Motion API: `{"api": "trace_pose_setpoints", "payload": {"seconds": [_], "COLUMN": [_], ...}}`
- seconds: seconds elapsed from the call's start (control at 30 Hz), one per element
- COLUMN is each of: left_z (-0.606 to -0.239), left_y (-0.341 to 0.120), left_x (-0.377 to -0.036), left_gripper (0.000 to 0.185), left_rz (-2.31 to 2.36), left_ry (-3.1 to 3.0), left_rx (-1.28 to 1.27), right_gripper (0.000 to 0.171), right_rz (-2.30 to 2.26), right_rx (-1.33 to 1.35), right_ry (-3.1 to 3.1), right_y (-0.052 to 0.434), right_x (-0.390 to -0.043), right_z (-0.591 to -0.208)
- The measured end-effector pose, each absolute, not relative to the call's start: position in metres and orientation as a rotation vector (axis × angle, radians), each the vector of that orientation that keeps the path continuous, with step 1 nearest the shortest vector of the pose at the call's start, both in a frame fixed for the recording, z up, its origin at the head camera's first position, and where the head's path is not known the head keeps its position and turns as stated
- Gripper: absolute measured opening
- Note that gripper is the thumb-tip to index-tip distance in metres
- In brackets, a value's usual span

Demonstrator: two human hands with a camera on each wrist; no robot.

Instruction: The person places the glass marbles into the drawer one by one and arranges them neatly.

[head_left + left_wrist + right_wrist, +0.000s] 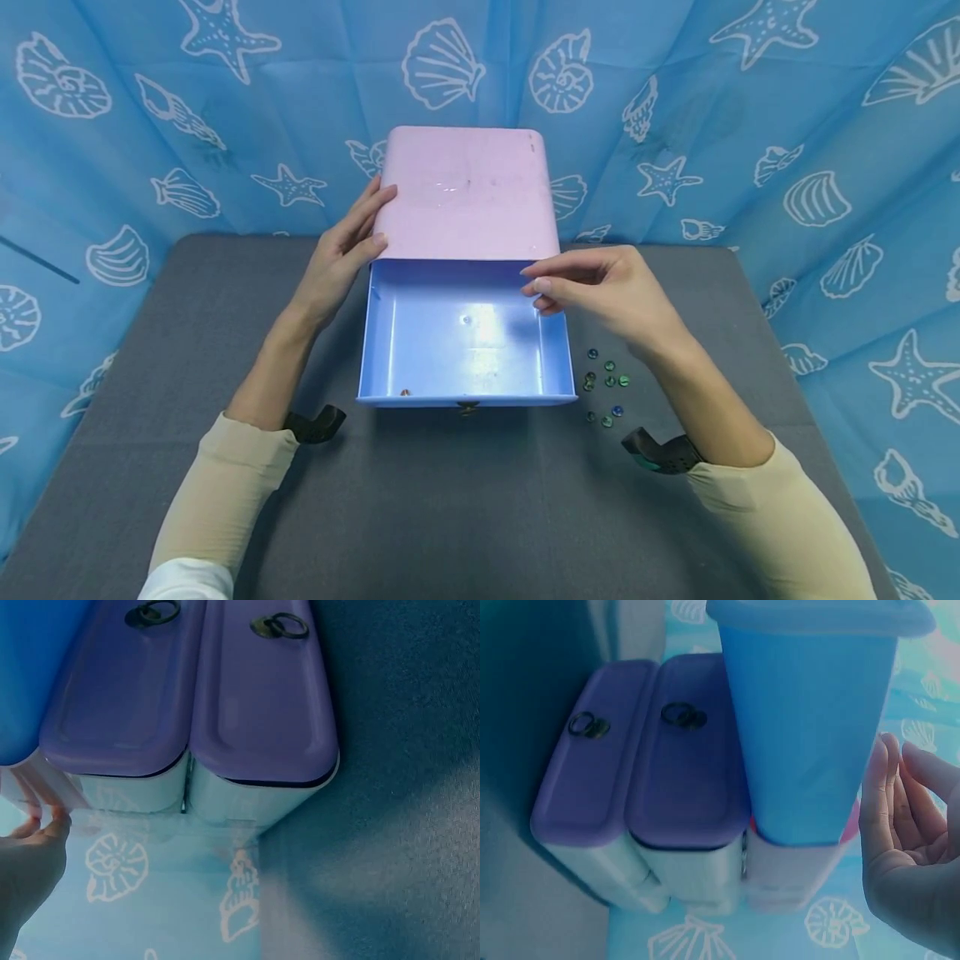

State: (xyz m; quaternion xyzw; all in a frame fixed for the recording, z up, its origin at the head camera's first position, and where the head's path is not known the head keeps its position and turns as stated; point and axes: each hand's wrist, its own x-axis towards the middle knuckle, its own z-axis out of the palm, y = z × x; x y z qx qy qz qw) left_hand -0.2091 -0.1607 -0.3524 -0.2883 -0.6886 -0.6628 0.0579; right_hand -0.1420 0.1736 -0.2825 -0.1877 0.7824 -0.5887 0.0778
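A small cabinet with a pink top point(465, 196) stands at the back of the grey table. Its top blue drawer point(420, 342) is pulled out toward me; one small bead point(405, 392) lies at its front left corner. My left hand point(352, 242) rests with straight fingers against the left edge of the pink top point(45, 787). My right hand point(547, 279) hovers over the drawer's right rear corner, and in the right wrist view this hand point(907, 840) has relaxed fingers and holds nothing beside the drawer point(810, 727). Several glass beads point(606, 383) lie on the table right of the drawer.
Below the pulled-out drawer, two closed purple drawers point(682, 750) with metal ring handles point(684, 715) show in the wrist views. A blue cloth with shell and starfish prints point(750, 125) walls in the grey table point(450, 500) at the back and both sides.
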Motion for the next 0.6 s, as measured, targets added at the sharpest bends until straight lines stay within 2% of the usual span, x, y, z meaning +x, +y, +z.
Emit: {"api": "trace_pose_setpoints", "payload": {"seconds": [0.6], "left_z": [-0.352], "left_y": [-0.156], "left_x": [-0.206], "left_gripper": [0.056], "left_rz": [-2.029], "left_ry": [-2.087], "left_rx": [-0.846], "right_gripper": [0.027], "right_rz": [-1.779], "right_rx": [-0.452], "right_ry": [2.432], "right_y": [0.216], "right_x": [-0.135], "right_z": [-0.302]}}
